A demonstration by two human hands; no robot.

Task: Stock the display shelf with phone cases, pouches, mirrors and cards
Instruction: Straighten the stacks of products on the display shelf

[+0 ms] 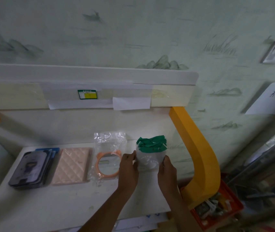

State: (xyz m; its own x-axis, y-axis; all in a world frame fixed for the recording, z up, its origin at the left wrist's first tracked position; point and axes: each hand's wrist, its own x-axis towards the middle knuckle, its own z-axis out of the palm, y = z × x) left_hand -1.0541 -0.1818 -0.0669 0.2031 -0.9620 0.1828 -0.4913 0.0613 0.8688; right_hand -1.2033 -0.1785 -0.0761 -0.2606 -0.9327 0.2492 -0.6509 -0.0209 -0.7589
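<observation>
On the white shelf (53, 205) lie a stack of dark phone cases (30, 169), a pink quilted pouch (72, 165) and an orange-rimmed round mirror in a clear bag (107, 158), in a row from left to right. Both hands hold a clear packet with a green card top and white footprint marks (151, 152) upright at the shelf's right end. My left hand (128, 169) pinches its left edge. My right hand (167, 172) grips its right edge.
A yellow curved shelf support (200, 153) rises just right of the packet. An orange crate of mixed goods (217, 205) sits on the floor at the lower right. The upper shelf's front (89, 84) carries a green and yellow price tag (87, 94) and paper strips.
</observation>
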